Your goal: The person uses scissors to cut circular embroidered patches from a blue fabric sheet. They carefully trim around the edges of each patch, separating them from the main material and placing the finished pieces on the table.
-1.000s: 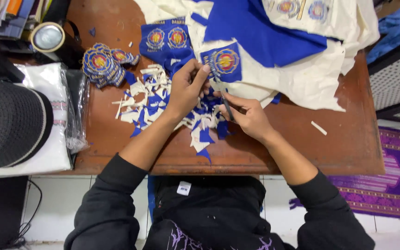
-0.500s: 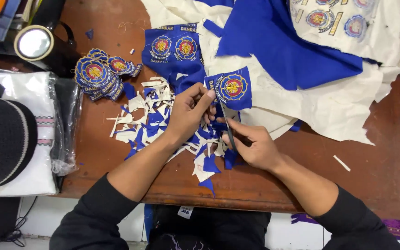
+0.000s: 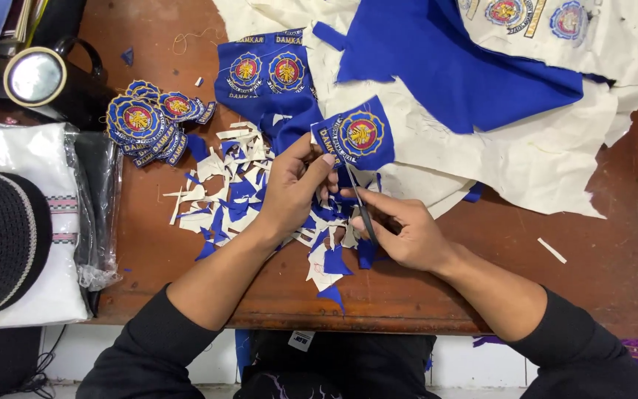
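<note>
My left hand point(image 3: 293, 192) pinches the lower left edge of a blue cloth piece with a round embroidered badge point(image 3: 356, 136), holding it up over the brown wooden table point(image 3: 592, 273). My right hand point(image 3: 404, 233) grips small dark scissors point(image 3: 359, 203) whose blades point up at the piece's bottom edge. Below both hands lies a heap of blue and white cloth scraps point(image 3: 234, 196).
A pile of cut round badges point(image 3: 149, 122) lies at the left. Blue cloth with two more badges point(image 3: 263, 74) and a large cream and blue fabric sheet point(image 3: 481, 81) cover the far side. A tape roll point(image 3: 35, 74), a black cap point(image 3: 1, 244) and bagged white cloth point(image 3: 68, 199) sit far left.
The view has shifted slightly. My hands stay together on the badge piece, and the scissors have moved up along its lower edge.
</note>
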